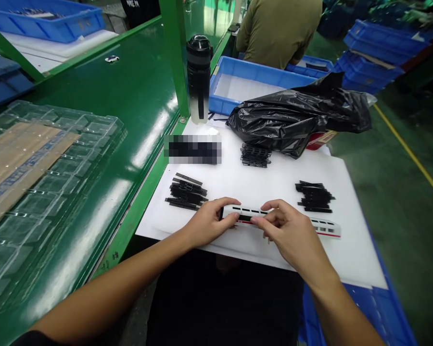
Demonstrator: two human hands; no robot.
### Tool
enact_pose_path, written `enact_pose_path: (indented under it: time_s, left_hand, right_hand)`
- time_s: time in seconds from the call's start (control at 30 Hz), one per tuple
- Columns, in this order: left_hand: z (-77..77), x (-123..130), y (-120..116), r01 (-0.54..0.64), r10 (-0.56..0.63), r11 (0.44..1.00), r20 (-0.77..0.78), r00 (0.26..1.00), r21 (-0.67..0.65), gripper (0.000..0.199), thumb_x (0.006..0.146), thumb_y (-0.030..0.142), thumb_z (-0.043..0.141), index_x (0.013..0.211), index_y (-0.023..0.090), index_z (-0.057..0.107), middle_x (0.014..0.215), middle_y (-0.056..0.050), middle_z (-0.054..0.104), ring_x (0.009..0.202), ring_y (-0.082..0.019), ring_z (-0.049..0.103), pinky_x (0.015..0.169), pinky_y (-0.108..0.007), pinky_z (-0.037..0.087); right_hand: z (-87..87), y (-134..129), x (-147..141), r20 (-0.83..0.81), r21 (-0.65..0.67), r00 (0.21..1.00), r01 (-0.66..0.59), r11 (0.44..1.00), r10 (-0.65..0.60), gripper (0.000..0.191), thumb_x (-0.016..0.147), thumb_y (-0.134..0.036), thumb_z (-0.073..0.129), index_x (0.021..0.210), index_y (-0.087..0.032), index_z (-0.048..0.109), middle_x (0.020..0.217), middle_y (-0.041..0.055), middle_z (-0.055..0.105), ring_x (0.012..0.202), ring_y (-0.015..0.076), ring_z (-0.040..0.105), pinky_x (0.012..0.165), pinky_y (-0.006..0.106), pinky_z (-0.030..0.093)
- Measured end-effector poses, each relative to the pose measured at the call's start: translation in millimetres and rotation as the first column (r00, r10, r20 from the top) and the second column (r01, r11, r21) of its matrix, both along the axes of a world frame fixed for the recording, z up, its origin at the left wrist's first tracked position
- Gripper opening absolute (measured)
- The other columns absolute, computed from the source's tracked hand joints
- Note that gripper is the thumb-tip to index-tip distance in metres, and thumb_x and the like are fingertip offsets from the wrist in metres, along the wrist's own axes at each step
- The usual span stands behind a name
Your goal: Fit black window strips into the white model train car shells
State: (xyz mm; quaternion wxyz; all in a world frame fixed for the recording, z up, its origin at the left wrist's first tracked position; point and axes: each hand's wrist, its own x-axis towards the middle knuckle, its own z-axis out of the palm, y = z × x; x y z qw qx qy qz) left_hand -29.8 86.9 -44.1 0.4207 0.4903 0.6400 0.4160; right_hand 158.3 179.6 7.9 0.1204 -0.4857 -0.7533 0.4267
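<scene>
**Both hands gripping a white model train carriage (324, 227)**

The left hand (211, 223) is clasping one end of the carriage, its fingers curling over the roof, while the right hand (285, 235) is pinching the middle. The carriage is lying lengthwise near the front edge of a white plastic sheet (346, 254). Black plastic strips (185, 192) are piled at ten o'clock, a second pile of black strips (314, 197) is lying at two o'clock, and black grille pieces (255, 155) are sitting at twelve o'clock, just before a black plastic bag (296, 115).
</scene>
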Motion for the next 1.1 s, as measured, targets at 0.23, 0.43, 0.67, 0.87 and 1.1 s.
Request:
enact_pose_path:
  time_s: [0.23,0.43,0.67,0.87,1.1]
  left_hand:
    - [1.4,-3.6,-0.9,0.03,-0.034,0.998,0.063,0.997,0.06,0.036,0.101,0.033,0.04,0.116,0.019,0.069,0.105,-0.004,0.072,0.097,-0.02,0.063,0.086,-0.029,0.044]
    - [2.1,-2.1,-0.9,0.051,-0.051,0.997,0.004,0.999,0.058,0.034,0.099,0.036,0.045,0.12,0.02,0.067,0.098,-0.003,0.072,0.084,-0.018,0.063,0.077,-0.028,0.045]
    - [2.8,2.7,0.0,0.018,-0.015,0.998,-0.055,0.998,0.052,0.031,0.088,0.032,0.059,0.116,0.02,0.067,0.084,0.0,0.069,0.063,-0.013,0.056,0.064,-0.024,0.044]
    - [1.6,2.2,-0.8,0.031,-0.026,0.998,-0.081,0.996,0.062,0.033,0.088,0.032,0.059,0.118,0.02,0.066,0.092,-0.003,0.071,0.068,-0.014,0.059,0.065,-0.025,0.045]
    - [-2.6,1.7,-3.8,0.072,-0.06,0.992,-0.11,0.992,0.107,0.033,0.089,0.029,0.059,0.121,0.021,0.063,0.115,-0.005,0.07,0.082,-0.017,0.064,0.075,-0.028,0.049]
  right_hand:
    - [-2.2,6.8,19.6,-0.011,-0.065,1.0,0.023,0.998,-0.024,0.036,0.08,-0.054,0.074,0.097,-0.025,0.061,0.069,-0.0029,0.069,0.051,0.0153,0.061,0.051,0.027,0.05]
    - [-1.5,1.0,14.2,0.026,-0.015,0.999,0.044,0.999,-0.044,0.034,0.08,-0.053,0.075,0.094,-0.025,0.061,0.066,-0.0042,0.067,0.051,0.0144,0.06,0.052,0.026,0.048]
    - [-2.6,1.0,12.9,0.194,0.253,0.981,-0.058,0.966,0.008,0.036,0.08,-0.057,0.074,0.099,-0.027,0.067,0.063,-0.0041,0.064,0.056,0.017,0.06,0.057,0.03,0.043]
    - [-0.9,24.8,35.3,0.317,0.34,0.929,-0.3,0.892,0.191,0.037,0.086,-0.056,0.068,0.112,-0.03,0.074,0.084,0.0036,0.065,0.074,0.0224,0.062,0.069,0.036,0.049]
    - [-3.4,38.3,35.0,0.213,0.169,0.877,-0.467,0.868,0.43,0.032,0.092,-0.046,0.064,0.118,-0.029,0.069,0.119,0.0021,0.067,0.106,0.0239,0.062,0.088,0.036,0.051]
